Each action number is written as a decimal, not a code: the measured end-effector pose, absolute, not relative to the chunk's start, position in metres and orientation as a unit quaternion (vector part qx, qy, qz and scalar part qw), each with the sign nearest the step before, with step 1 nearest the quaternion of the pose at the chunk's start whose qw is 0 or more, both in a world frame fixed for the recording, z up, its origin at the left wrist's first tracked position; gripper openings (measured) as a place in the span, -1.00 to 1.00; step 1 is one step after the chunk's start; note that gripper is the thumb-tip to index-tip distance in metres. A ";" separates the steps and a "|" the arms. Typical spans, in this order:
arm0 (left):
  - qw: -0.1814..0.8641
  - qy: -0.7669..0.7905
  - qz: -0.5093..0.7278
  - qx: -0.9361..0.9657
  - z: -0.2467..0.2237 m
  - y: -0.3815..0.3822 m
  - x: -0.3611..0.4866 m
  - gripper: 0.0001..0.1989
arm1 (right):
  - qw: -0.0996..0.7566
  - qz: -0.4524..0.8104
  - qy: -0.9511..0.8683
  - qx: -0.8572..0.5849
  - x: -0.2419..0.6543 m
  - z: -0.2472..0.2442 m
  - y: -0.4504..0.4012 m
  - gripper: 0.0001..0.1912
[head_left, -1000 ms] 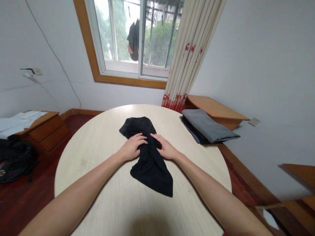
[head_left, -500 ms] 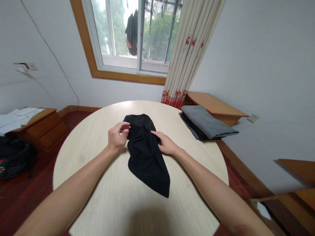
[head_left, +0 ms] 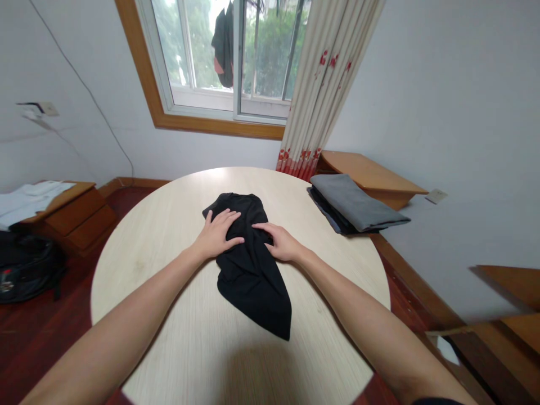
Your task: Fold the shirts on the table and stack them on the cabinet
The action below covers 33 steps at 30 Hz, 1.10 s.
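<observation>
A crumpled black piece of clothing (head_left: 258,292) lies on the round, light wooden table (head_left: 177,326); its exact kind does not show. One pointed end reaches toward me, and the wider end is bunched on the far side. My left hand (head_left: 216,235) rests palm down on the upper left of the fabric, fingers spread. On the opposite edge, my right hand (head_left: 283,242) touches the cloth with its index finger stretched across it and its thumb apart. Neither hand pinches the fabric.
Folded grey and black clothes (head_left: 356,201) lie at the table's right rim, by a wooden cabinet (head_left: 371,169). Behind the table are a window (head_left: 270,67) and a curtain (head_left: 324,84). A drawer unit (head_left: 80,219) and a black backpack (head_left: 27,267) stand at left.
My left hand has gone from curled fingers at the cloth's left edge to lying flat on it. The fabric's upper left corner now spreads further left. My right hand has shifted slightly left.
</observation>
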<state>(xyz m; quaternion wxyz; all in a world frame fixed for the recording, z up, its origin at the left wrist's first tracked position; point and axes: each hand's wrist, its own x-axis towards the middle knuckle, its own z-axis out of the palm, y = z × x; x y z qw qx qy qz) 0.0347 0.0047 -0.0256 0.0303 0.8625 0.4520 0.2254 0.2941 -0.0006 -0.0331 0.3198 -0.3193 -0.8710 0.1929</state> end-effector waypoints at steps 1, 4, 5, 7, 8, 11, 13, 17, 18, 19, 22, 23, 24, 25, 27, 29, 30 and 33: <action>0.036 0.454 0.222 0.862 -0.026 0.005 0.035 -0.35 | 0.318 0.195 -0.870 -0.322 0.294 -0.032 -0.001 -0.40; 0.036 0.455 0.233 0.859 -0.021 0.007 0.033 -0.56 | 0.312 0.204 -0.867 -0.330 0.293 -0.029 -0.004 -0.39; 0.036 0.453 0.243 0.857 -0.019 0.007 0.032 -0.63 | 0.309 0.208 -0.866 -0.334 0.293 -0.028 -0.005 -0.38; 0.041 0.451 0.271 0.850 -0.013 0.007 0.029 -0.73 | 0.300 0.218 -0.860 -0.350 0.294 -0.026 -0.006 -0.35; 0.046 0.453 0.290 0.842 -0.010 0.007 0.027 -0.75 | 0.296 0.223 -0.855 -0.362 0.295 -0.025 -0.005 -0.35; 0.069 0.479 0.394 0.781 -0.001 0.006 0.020 -0.75 | 0.306 0.231 -0.830 -0.405 0.303 -0.025 0.000 -0.36; 0.085 0.499 0.486 0.713 0.003 0.009 0.013 -0.78 | 0.348 0.247 -0.802 -0.418 0.309 -0.026 0.005 -0.41; 0.094 0.504 0.616 0.599 0.004 0.024 -0.007 -0.85 | 0.458 0.317 -0.711 -0.429 0.324 -0.029 0.018 -0.52; 0.092 0.496 0.639 0.581 0.004 0.027 -0.013 -0.84 | 0.477 0.319 -0.691 -0.441 0.329 -0.029 0.021 -0.55; 0.088 0.485 0.661 0.565 0.006 0.029 -0.018 -0.82 | 0.491 0.310 -0.675 -0.455 0.335 -0.029 0.024 -0.58; 0.050 0.436 0.720 0.538 0.022 0.024 -0.026 -0.74 | 0.538 0.246 -0.637 -0.495 0.357 -0.027 0.034 -0.68; 0.029 0.414 0.735 0.536 0.031 0.018 -0.025 -0.72 | 0.556 0.223 -0.621 -0.506 0.365 -0.026 0.037 -0.70; 0.003 0.386 0.751 0.536 0.040 0.012 -0.023 -0.71 | 0.573 0.199 -0.605 -0.517 0.372 -0.025 0.040 -0.72; -0.019 0.356 0.762 0.541 0.050 0.006 -0.020 -0.70 | 0.585 0.177 -0.590 -0.528 0.378 -0.023 0.042 -0.73; -0.042 0.277 0.797 0.535 0.064 -0.004 -0.013 -0.67 | 0.594 0.143 -0.567 -0.553 0.385 -0.021 0.045 -0.72; -0.018 0.224 0.816 0.532 0.069 -0.006 -0.007 -0.66 | 0.588 0.133 -0.560 -0.568 0.386 -0.021 0.046 -0.70; 0.006 0.229 0.810 0.540 0.067 -0.005 -0.006 -0.67 | 0.581 0.137 -0.562 -0.572 0.384 -0.022 0.046 -0.68; 0.086 0.369 0.687 0.620 0.048 0.006 -0.008 -0.66 | 0.546 0.173 -0.574 -0.585 0.376 -0.027 0.045 -0.61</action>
